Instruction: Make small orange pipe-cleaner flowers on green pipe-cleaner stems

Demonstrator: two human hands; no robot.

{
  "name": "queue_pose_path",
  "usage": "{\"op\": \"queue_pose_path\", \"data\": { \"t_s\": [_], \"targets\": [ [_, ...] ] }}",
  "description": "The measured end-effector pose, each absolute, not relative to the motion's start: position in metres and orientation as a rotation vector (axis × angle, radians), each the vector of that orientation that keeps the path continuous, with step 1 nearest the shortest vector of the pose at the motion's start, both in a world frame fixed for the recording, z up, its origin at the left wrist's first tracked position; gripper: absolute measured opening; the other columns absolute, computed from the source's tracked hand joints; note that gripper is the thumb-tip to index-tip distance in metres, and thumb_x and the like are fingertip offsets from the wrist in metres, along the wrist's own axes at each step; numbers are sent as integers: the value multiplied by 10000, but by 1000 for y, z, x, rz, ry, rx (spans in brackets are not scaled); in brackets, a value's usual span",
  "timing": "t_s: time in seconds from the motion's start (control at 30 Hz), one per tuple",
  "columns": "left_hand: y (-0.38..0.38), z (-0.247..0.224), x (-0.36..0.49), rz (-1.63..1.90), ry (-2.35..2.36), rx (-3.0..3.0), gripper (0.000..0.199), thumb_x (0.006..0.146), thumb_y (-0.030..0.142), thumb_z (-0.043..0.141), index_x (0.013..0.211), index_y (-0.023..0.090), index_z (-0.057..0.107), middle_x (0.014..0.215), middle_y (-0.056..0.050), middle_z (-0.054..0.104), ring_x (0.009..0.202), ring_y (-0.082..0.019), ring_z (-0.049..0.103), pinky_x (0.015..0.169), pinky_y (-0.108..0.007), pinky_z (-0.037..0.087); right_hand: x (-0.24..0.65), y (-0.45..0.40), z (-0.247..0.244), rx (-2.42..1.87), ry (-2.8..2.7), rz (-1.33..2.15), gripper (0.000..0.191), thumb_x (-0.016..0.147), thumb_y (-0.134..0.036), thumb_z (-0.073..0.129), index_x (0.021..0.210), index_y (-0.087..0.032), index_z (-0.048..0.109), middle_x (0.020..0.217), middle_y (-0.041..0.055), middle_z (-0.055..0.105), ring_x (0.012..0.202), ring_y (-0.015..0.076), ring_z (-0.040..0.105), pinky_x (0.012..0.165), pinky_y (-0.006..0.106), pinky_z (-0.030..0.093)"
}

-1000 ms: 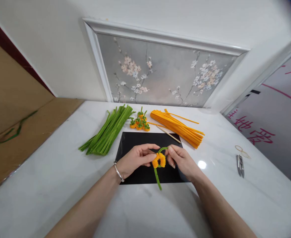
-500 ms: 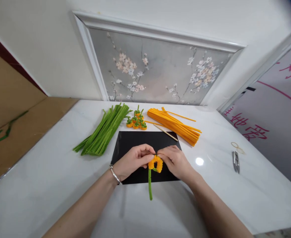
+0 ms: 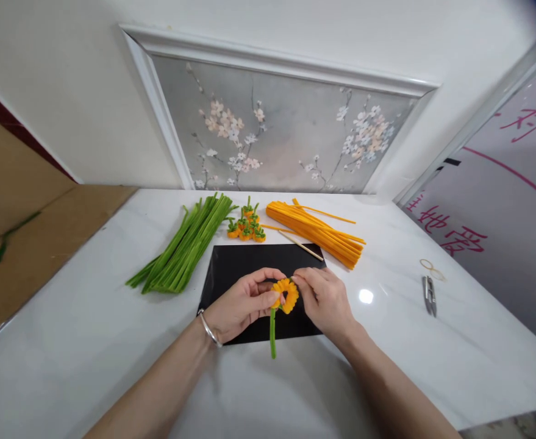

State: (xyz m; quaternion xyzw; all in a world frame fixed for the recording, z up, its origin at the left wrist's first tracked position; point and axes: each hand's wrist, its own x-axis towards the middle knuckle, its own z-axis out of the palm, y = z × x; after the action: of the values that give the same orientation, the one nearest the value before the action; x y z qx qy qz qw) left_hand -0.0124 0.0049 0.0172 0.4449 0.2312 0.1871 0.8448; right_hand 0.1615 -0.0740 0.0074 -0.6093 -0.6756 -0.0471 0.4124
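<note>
Ring of orange fuzzy stem point(image 3: 293, 297) is held up between the two hands, over the black mat point(image 3: 235, 259), nearer to this mat's right edge than to its left. From the ring a green stem point(image 3: 273, 335) hangs down, and its lower end reaches past the near edge of the mat.

The left hand point(image 3: 248, 302) grips the ring at its left side, with the thumb in front and the other fingers bent behind; one fingertip shows in the opening. On this wrist there is a silver bracelet point(image 3: 209, 329). The right hand point(image 3: 325, 299) has its thumb and fingers closed together at the ring's upper right rim. They seem to pinch a small green end there, but the fingers mostly cover it.

On the white tabletop point(image 3: 386, 353), a bundle of green stems point(image 3: 183, 247) lies slanted to the left of the mat. Several small orange and green pieces point(image 3: 246, 227) are gathered between the far edge of the mat and the far edge of the tabletop. A bundle of orange stems point(image 3: 316, 231) lies to their right, and a thin wooden stick point(image 3: 302, 246) crosses the mat's far right corner. Toward the tabletop's right edge, grey snips point(image 3: 429, 296) lie near two pale loops point(image 3: 432, 269).
</note>
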Motion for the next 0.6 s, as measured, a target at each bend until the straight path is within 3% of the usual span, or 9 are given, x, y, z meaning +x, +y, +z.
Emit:
{"op": "queue_pose_path", "data": {
  "t_s": [0.17, 0.27, 0.33, 0.43, 0.6],
  "targets": [
    [3, 21, -10, 484, 507, 864, 244, 759, 153, 755, 979, 159, 648, 852, -28, 697, 745, -88, 670, 681, -158, 536, 161, -76, 9, -1538, -1631, -215, 197, 952, -207, 450, 836, -185, 608, 719, 20, 679, 642, 143, 610, 644, 288, 382],
    [0, 25, -7, 537, 520, 767, 192, 788, 182, 729, 953, 179, 631, 900, -24, 693, 816, -144, 693, 762, -306, 590, 162, -76, 9, -1516, -1626, -235, 192, 952, -197, 441, 844, -184, 598, 727, 26, 678, 644, 147, 607, 646, 289, 391],
    [-2, 28, -6, 519, 537, 728, 192, 806, 216, 710, 973, 201, 616, 958, -30, 691, 847, -198, 711, 716, -360, 612, 163, -77, 10, -1503, -1632, -201, 189, 952, -198, 435, 852, -184, 595, 712, 26, 667, 642, 149, 602, 646, 282, 405],
    [-4, 30, -5, 515, 597, 721, 195, 822, 231, 691, 999, 202, 615, 942, -41, 700, 795, -208, 733, 586, -238, 605, 163, -78, 12, -1494, -1653, -80, 169, 953, -208, 436, 905, -185, 597, 705, 17, 655, 641, 145, 603, 633, 260, 423],
    [-3, 31, -5, 560, 654, 688, 101, 861, 176, 637, 953, 145, 667, 818, -39, 708, 644, -112, 707, 600, -164, 593, 162, -78, 14, -1498, -1694, 10, 176, 947, -203, 440, 886, -195, 606, 672, 1, 642, 625, 143, 603, 615, 246, 413]
  ]
}}
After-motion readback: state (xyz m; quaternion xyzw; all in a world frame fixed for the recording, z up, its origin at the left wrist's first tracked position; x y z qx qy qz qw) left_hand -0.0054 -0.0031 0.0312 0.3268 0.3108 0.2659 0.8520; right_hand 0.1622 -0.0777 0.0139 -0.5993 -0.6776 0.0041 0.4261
